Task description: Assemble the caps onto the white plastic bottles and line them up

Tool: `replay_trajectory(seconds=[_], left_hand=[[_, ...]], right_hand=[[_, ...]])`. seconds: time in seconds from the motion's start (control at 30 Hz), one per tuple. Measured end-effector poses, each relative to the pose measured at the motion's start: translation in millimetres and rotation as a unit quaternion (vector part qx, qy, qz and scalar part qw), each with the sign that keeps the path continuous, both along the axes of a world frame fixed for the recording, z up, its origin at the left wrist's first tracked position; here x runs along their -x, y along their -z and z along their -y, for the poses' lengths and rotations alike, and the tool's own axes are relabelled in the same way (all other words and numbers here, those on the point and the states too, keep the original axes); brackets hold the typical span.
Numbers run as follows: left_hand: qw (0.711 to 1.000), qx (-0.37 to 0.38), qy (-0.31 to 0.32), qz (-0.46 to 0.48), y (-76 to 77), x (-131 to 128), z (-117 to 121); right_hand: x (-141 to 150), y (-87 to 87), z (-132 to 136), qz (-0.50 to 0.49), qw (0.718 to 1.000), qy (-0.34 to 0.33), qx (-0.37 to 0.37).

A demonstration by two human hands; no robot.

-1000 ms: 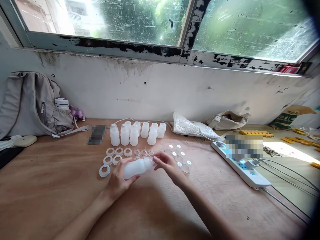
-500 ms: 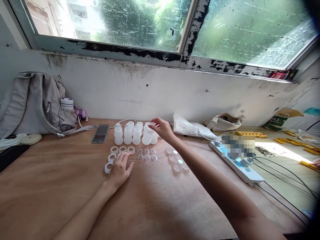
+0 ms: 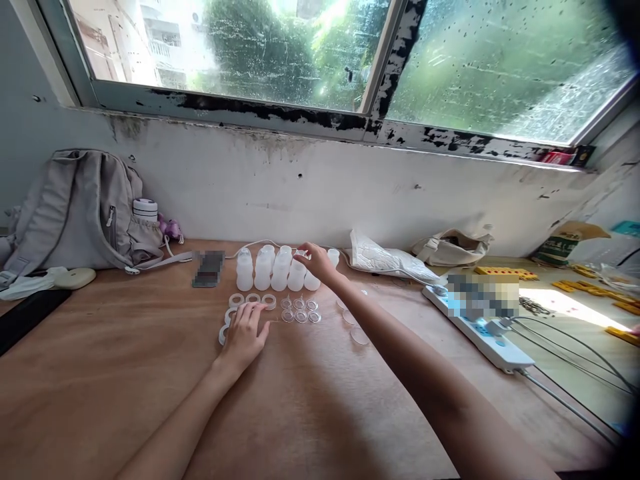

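Note:
My right hand (image 3: pixel 320 263) reaches to the back and has its fingers around the top of a translucent white baby bottle (image 3: pixel 297 277). That bottle stands upright in the front row among several similar bottles (image 3: pixel 263 275). My left hand (image 3: pixel 243 339) rests on the wooden table, fingers stretched and slightly spread, partly over the white screw rings (image 3: pixel 269 302). It holds nothing. Small clear teat-like pieces (image 3: pixel 301 315) lie in two rows between the hands. Thin clear discs (image 3: pixel 359 335) lie to the right, partly hidden by my right forearm.
A phone (image 3: pixel 209 269) and a grey backpack (image 3: pixel 90 213) are at the left. A white plastic packet (image 3: pixel 380 257) and a beige pouch (image 3: pixel 453 248) lie by the wall. A power strip (image 3: pixel 480 333) with cables crosses the right side; yellow parts (image 3: pixel 580 287) are beyond it.
The bottle moved from between both hands to the front row at the back, carried by my right hand. My left hand let go and lowered to the table beside the rings.

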State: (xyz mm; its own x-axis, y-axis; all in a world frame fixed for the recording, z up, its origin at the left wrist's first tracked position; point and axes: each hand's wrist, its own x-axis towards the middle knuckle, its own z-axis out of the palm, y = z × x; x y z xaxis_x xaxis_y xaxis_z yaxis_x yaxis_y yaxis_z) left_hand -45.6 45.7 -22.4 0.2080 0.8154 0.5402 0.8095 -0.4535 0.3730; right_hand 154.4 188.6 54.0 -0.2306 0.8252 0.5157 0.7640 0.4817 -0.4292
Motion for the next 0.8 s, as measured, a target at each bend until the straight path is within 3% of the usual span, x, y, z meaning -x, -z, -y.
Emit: replay_trajectory(seconds=[0.2, 0.33, 0.43, 0.57, 0.67, 0.8], left_hand=[[1.0, 0.002, -0.005, -0.007, 2.5, -0.2, 1.0], [1.0, 0.001, 0.004, -0.03, 5.1, -5.0, 3.9], [0.999, -0.001, 0.009, -0.034, 3.7, -8.1, 6.0], [0.999, 0.007, -0.005, -0.037, -1.6, -2.2, 7.5], [0.998, 0.019, -0.026, -0.06, -3.6, 11.9, 11.3], [0.99, 0.023, -0.066, -0.121, 0.5, 34.4, 20.5]], right_hand=[[-4.6, -0.7, 10.4, 0.001, 1.0, -0.017, -0.024], [-10.9, 2.4, 37.2, -0.021, 0.998, -0.017, -0.052], [-17.3, 21.0, 69.0, -0.054, 0.997, -0.005, -0.056], [-30.2, 63.8, 106.4, -0.051, 0.998, 0.02, -0.008], [-40.2, 89.4, 117.9, -0.04, 0.997, 0.056, 0.036], [-45.9, 101.8, 117.7, -0.024, 0.995, 0.071, 0.063]])
